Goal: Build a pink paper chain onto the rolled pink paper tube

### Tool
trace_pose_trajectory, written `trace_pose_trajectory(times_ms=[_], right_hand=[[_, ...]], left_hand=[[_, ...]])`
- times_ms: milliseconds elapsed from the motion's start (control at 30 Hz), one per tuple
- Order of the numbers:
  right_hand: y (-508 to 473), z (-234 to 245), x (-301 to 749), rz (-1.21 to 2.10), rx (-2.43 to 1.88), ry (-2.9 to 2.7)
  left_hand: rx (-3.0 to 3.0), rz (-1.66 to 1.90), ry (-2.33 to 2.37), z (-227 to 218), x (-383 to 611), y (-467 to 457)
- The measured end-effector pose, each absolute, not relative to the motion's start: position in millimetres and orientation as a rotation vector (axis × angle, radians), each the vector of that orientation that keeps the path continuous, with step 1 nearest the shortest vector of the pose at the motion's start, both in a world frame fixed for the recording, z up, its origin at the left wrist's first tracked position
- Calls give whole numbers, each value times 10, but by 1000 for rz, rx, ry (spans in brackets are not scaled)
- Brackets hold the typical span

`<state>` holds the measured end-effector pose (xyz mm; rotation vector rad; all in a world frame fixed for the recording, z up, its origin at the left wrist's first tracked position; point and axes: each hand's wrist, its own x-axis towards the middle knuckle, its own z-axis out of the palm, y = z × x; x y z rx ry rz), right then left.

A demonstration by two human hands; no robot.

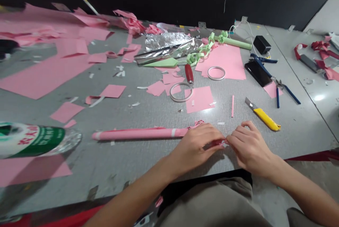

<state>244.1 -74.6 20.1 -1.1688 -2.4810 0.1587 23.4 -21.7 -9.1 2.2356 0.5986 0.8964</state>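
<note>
A long rolled pink paper tube [137, 133] lies on the grey table [148, 163] near the front edge. My left hand [197, 145] covers its right end with fingers curled over frilled pink paper. My right hand [250, 145] meets it from the right, fingertips pinched on the same small pink and white piece [222, 143] between both hands. What exactly the fingers press is mostly hidden.
A yellow utility knife [263, 115] lies just beyond my right hand, with a thin pink stick [232, 105] beside it. Tape rings [181, 92], pink sheets [200, 99], blue pliers [282, 89], a phone [258, 72], foil [169, 45] and a green paper chain [201, 52] lie farther back. A bottle [34, 139] lies at left.
</note>
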Motion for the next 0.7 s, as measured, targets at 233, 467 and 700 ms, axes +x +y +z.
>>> trace_pose_trajectory(times_ms=[233,467,700], right_hand=[[-620,285,2572,95,-1245,-2509],[-650,608,2843,417,-1458,-2661],[-687,426,3009,464,-1439,-2526]], left_hand=[[2347,745,758,-39,74,-160],[2476,307,1257,-90,-780,51],[2317,229,1254,-29,-1171,56]])
